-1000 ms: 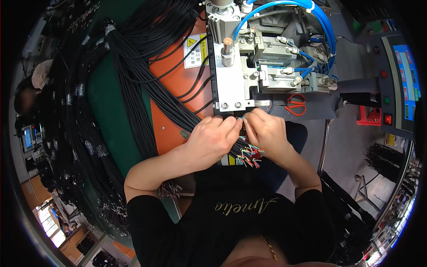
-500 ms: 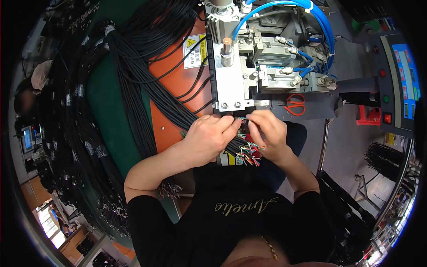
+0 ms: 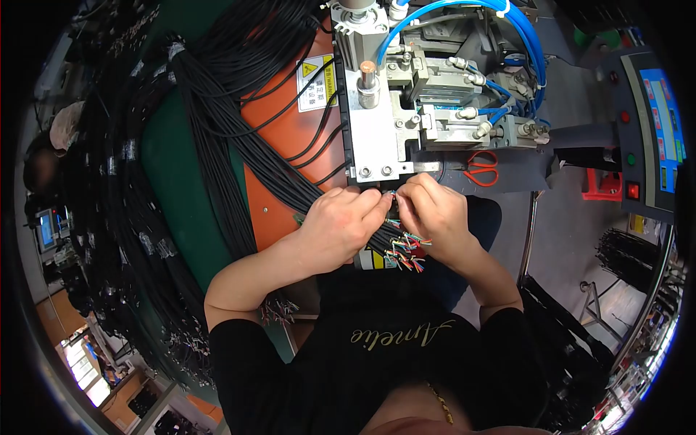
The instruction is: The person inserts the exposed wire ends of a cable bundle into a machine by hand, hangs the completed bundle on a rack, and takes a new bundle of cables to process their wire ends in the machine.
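My left hand [image 3: 339,226] is closed, thumb and fingertips pinching the end of a black cable whose thin coloured wires [image 3: 393,196] stick out past them. Facing it, my right hand [image 3: 439,219] pinches at the same wires, its fingertips almost touching the left ones. Both hands are just below the metal head of a pneumatic machine [image 3: 373,138]. Beneath them lie several more cable ends with fanned-out coloured wires [image 3: 407,250]. They belong to a thick bundle of black cables [image 3: 279,161] that runs down from the upper left, passing under my left hand.
Red-handled scissors [image 3: 481,169] lie right of the machine head. Blue air hoses [image 3: 535,43] arch over the cylinders. A control panel [image 3: 656,130] stands at the far right. More black cables [image 3: 130,181] hang at the left, where another person [image 3: 45,163] is partly visible.
My right hand has moved slightly left and closed in on the wires, its fingers drawn closer together. My left hand has stayed nearly still.
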{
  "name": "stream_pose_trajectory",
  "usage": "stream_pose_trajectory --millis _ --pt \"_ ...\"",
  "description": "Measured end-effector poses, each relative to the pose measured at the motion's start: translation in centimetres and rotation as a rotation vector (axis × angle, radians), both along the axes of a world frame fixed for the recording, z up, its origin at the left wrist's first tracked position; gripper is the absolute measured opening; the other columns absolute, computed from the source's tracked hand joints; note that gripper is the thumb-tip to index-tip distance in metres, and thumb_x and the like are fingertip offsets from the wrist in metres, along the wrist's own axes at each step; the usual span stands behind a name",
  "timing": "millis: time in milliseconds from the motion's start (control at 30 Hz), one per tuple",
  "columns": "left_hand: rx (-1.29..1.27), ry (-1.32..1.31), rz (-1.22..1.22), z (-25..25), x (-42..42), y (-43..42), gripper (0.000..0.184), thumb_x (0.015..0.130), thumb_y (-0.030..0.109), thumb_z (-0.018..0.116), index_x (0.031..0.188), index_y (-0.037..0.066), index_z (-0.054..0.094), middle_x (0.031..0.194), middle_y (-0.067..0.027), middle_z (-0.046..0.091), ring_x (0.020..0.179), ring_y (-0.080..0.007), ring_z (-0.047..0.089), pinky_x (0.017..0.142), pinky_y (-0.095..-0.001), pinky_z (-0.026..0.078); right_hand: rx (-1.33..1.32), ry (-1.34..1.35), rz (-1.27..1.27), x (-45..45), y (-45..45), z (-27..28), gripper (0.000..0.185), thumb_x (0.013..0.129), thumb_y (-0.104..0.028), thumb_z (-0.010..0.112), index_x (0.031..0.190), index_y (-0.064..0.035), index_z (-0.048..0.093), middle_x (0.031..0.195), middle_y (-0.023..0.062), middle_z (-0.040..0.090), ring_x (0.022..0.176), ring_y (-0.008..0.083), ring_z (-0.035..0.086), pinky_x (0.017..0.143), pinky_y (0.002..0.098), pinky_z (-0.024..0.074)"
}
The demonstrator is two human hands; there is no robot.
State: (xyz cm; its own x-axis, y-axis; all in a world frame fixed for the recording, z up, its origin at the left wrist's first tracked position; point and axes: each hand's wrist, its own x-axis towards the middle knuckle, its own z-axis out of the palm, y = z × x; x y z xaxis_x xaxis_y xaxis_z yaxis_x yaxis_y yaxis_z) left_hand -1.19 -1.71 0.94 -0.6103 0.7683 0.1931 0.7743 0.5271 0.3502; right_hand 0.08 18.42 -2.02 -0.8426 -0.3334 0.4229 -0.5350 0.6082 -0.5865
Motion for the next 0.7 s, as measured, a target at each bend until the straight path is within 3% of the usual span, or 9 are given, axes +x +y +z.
stream_pose_trajectory --millis 200,267,400,633,700 --pt "0.022 -0.023 0.004 0.0 0.1 0.0 0.047 0.069 0.009 0.063 0.116 0.001 0.062 0.083 -0.0047 0.051 0.07 -0.0206 0.057 0.062 -0.0328 0.044 -0.04 -0.007 -0.001 0.2 0.0 -0.5 0.017 0.073 0.002 0.07 0.085 -0.0016 0.059 0.082 0.0083 0.059 0.058 0.0232 0.059 0.051 0.0316 0.0466" --pt "0.024 -0.003 -0.013 0.1 -0.1 0.0 0.037 0.074 0.008 0.059 0.11 -0.003 0.062 0.085 -0.0043 0.052 0.072 -0.0169 0.055 0.061 -0.0304 0.043 -0.036 -0.01 0.006 0.2 0.1 -0.6 0.015 0.075 -0.001 0.069 0.086 -0.002 0.059 0.083 0.0079 0.059 0.061 0.0236 0.06 0.054 0.0323 0.0479" --pt "0.024 -0.004 -0.004 0.2 0.0 0.1 0.036 0.075 0.008 0.059 0.109 -0.003 0.062 0.085 -0.0043 0.052 0.072 -0.0168 0.055 0.061 -0.0303 0.043 -0.003 -0.06 -0.025 0.6 -0.1 -0.6 0.013 0.078 -0.004 0.067 0.088 -0.0026 0.06 0.085 0.0073 0.058 0.063 0.0239 0.062 0.055 0.0327 0.0491" --pt "-0.028 0.024 -0.004 0.4 0.1 0.3 0.035 0.075 0.007 0.06 0.108 -0.002 0.062 0.085 -0.0048 0.052 0.073 -0.0181 0.056 0.062 -0.031 0.043 0.081 -0.063 -0.043 0.5 -0.3 -0.2 0.015 0.079 0.001 0.068 0.09 -0.0018 0.059 0.084 0.0097 0.059 0.059 0.0246 0.061 0.051 0.0317 0.0474" --pt "-0.021 0.024 0.006 0.4 0.0 0.2 0.035 0.073 0.007 0.061 0.108 -0.002 0.063 0.085 -0.005 0.053 0.074 -0.0188 0.056 0.063 -0.0315 0.044 -0.147 -0.196 -0.07 0.7 -0.1 -1.3 0.008 0.085 0.0 0.064 0.091 0.0011 0.059 0.079 0.0089 0.06 0.057 0.0177 0.06 0.05 0.0284 0.0459"
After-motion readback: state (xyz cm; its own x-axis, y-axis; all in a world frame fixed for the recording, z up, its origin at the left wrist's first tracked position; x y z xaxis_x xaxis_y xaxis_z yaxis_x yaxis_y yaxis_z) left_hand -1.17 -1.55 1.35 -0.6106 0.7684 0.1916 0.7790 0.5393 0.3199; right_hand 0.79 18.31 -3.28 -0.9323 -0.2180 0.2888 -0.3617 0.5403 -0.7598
